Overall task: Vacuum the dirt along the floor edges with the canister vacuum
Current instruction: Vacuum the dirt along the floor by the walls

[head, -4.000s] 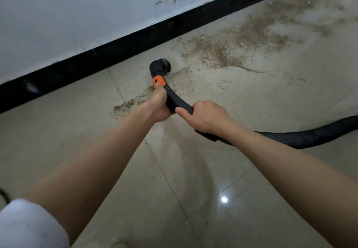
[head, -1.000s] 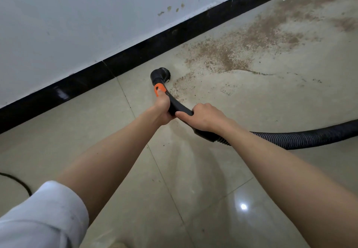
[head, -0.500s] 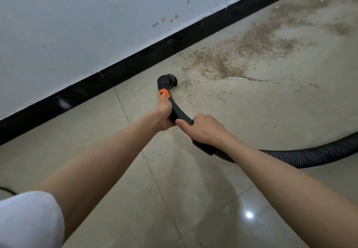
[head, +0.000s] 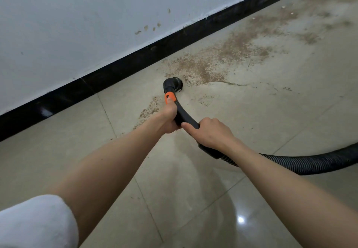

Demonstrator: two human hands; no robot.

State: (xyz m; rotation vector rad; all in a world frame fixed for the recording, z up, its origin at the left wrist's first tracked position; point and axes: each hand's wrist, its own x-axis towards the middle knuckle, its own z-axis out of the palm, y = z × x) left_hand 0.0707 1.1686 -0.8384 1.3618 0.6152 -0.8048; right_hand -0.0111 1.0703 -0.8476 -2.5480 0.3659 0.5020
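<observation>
nozzle (head: 173, 85): on floor (head: 193, 199), near baseboard (head: 135, 63), at near edge of big dirt patch (head: 222, 54); bristles down to lift grit
L hand (head: 170, 116): grips wand (head: 184, 115) just behind orange collar; steers tip
R hand (head: 211, 133): grips wand farther back, by hose (head: 310, 163); takes hose drag
dirt: small streak (head: 149, 108) beside L hand; most beyond nozzle, along baseboard

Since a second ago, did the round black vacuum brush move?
Yes. The round black vacuum brush slid right along the black skirting board, past the small dirt streak, reaching the big brown dirt patch.
</observation>
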